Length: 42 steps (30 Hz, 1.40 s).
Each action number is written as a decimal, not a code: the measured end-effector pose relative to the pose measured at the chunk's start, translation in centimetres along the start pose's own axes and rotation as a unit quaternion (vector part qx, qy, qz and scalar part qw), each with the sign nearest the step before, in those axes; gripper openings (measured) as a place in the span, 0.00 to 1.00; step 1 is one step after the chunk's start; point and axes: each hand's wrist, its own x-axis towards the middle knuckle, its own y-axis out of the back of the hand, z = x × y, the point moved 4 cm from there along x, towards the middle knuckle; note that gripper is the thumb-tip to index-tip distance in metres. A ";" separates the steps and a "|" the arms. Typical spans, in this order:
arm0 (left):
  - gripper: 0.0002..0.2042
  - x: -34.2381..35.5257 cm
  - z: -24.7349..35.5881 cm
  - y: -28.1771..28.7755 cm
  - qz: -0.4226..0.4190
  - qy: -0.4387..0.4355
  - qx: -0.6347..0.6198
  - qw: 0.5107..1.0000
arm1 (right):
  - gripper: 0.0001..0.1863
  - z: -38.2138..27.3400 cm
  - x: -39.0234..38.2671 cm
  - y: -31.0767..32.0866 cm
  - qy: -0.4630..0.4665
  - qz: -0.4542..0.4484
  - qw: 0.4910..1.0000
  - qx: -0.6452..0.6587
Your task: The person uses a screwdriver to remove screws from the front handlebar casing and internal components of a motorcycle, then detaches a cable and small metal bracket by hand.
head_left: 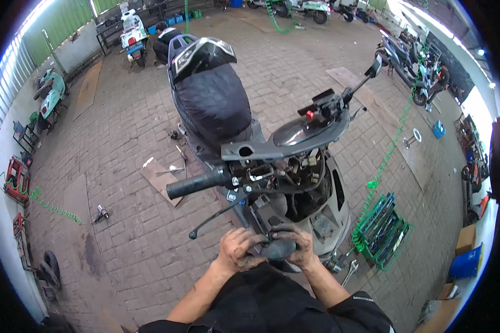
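My left hand [238, 250] and my right hand [301, 247] are closed on the two sides of a small dark rounded part [280, 250], close to my body. Its exact kind I cannot make out. Just beyond stands a scooter, its opened front showing wiring [308, 169]. On its left, a black handlebar grip [197, 185] and a brake lever [212, 218] stick out toward me. The dark seat [215, 102] lies farther off, and a mirror [374, 67] rises from the right handlebar. My fingers partly hide the held part.
A green tool tray [380, 233] full of tools sits on the brick floor at right, beside a wrench [351, 271] and a coiled green hose [397, 141]. Cardboard [164, 180] with tools lies left of the scooter. An air tool [101, 213] rests farther left. People crouch near other scooters.
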 end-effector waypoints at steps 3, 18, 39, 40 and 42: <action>0.20 0.8 0.1 0.6 0.000 0.088 -0.039 0.995 | 0.21 -0.2 0.6 0.0 -0.021 -0.002 0.999 0.050; 0.23 -3.1 -0.8 10.7 -0.005 -0.054 -0.088 0.995 | 0.15 -10.2 2.6 -6.4 0.021 -0.022 0.999 -0.021; 0.18 -11.9 -3.2 23.2 0.020 -0.193 -0.083 0.978 | 0.19 -21.8 0.4 -19.0 0.016 0.028 0.989 -0.143; 0.17 -11.8 -3.0 23.0 0.015 -0.200 -0.096 0.975 | 0.18 -22.1 -0.3 -18.8 -0.005 0.041 0.989 -0.143; 0.15 -11.4 -2.3 22.4 0.005 -0.218 -0.126 0.968 | 0.18 -22.5 -1.5 -18.4 0.011 0.056 0.986 -0.158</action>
